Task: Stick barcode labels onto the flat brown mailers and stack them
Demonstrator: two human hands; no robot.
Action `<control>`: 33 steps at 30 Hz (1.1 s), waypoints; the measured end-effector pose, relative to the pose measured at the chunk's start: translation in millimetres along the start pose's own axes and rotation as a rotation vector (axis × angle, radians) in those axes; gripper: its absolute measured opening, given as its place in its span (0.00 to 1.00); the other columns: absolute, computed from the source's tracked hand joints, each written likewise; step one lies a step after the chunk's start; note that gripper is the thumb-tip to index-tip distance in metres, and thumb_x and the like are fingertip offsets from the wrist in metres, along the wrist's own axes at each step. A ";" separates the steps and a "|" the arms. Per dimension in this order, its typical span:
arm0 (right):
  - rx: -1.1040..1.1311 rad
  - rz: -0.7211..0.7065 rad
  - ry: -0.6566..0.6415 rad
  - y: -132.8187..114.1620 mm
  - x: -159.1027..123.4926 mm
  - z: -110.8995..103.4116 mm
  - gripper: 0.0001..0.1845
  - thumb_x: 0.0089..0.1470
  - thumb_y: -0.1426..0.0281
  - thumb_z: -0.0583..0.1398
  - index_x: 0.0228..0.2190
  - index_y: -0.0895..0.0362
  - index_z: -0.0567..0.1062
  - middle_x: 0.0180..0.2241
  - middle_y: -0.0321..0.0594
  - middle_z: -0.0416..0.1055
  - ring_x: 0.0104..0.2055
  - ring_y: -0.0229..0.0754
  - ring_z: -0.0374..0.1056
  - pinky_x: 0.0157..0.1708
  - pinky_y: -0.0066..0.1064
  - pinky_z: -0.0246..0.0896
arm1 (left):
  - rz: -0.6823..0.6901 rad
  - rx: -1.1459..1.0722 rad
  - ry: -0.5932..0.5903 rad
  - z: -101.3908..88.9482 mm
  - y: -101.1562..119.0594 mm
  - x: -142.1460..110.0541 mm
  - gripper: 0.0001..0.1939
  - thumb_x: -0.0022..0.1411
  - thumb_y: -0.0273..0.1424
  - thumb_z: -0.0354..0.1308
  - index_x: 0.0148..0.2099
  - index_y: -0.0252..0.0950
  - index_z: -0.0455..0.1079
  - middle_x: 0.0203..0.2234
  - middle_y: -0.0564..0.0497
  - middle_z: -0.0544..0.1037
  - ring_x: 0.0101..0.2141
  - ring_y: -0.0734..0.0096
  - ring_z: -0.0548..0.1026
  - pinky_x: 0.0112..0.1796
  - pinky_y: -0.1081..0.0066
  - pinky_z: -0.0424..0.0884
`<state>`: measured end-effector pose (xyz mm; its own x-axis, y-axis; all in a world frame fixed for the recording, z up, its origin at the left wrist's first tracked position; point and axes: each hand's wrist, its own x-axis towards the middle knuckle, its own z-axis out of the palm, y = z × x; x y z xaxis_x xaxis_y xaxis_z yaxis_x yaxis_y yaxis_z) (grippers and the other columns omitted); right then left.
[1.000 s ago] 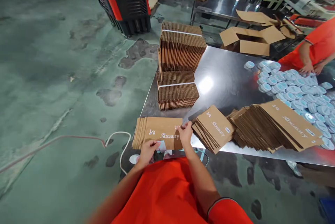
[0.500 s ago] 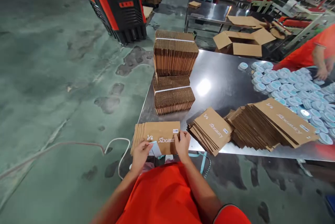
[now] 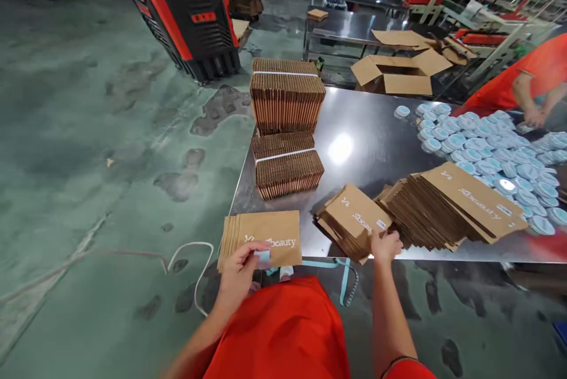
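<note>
My left hand [image 3: 243,267] is closed on a small white and light-blue label sheet [image 3: 264,257], thumb and fingers pinching it. It hovers over a fanned stack of flat brown cardboard cartons [image 3: 270,225] at the table's near left corner; the top one bears white "beauty" lettering and no visible label. To the right, my right hand [image 3: 386,245] grips the near right edge of the top flat carton [image 3: 357,208] on a middle stack. A small white label [image 3: 381,224] shows beside its fingers. The right fingertips are partly hidden.
Two strapped bundles of folded cardboard [image 3: 287,101] stand on the metal table [image 3: 363,131]. Right of the middle stack lie more fanned cartons [image 3: 469,199] and many round light-blue and white containers [image 3: 478,143]. A co-worker's hands [image 3: 534,114] are beyond. An open box [image 3: 401,75] sits behind the table.
My right hand has moved right from the left stack to the middle stack. The labelled carton is gone from the left stack's top. My left hand still holds the label sheet.
</note>
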<state>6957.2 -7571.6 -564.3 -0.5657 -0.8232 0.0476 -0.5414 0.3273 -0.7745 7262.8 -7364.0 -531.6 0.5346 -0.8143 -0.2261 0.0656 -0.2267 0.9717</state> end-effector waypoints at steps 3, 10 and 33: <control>-0.023 -0.136 -0.093 -8.4 -30.2 8.6 0.31 0.42 0.60 0.60 0.46 0.65 0.68 0.51 0.67 0.62 0.56 0.65 0.57 0.52 0.54 0.53 | -0.030 -0.039 -0.066 7.6 5.8 -2.6 0.08 0.45 0.33 0.56 0.27 0.39 0.75 0.38 0.45 0.82 0.46 0.54 0.75 0.50 0.59 0.68; 0.520 -0.180 -1.150 -54.3 -175.1 28.0 0.14 0.52 0.58 0.59 0.36 0.55 0.74 0.30 0.39 0.72 0.31 0.41 0.68 0.32 0.32 0.65 | -0.074 -0.034 -0.108 17.8 5.5 -5.8 0.13 0.50 0.40 0.59 0.35 0.38 0.74 0.41 0.44 0.81 0.47 0.56 0.76 0.50 0.60 0.69; 0.309 -0.283 -0.890 -42.4 -160.5 76.5 0.09 0.48 0.64 0.60 0.23 0.56 0.73 0.25 0.36 0.69 0.30 0.39 0.64 0.33 0.30 0.60 | -0.148 0.178 -0.025 9.6 -40.0 5.5 0.18 0.49 0.45 0.58 0.17 0.38 0.66 0.13 0.56 0.66 0.19 0.72 0.62 0.23 0.71 0.57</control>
<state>7118.5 -7488.8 -587.3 0.3035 -0.9428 -0.1378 -0.3269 0.0329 -0.9445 7255.1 -7364.5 -572.3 0.5091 -0.7776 -0.3691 -0.0091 -0.4336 0.9010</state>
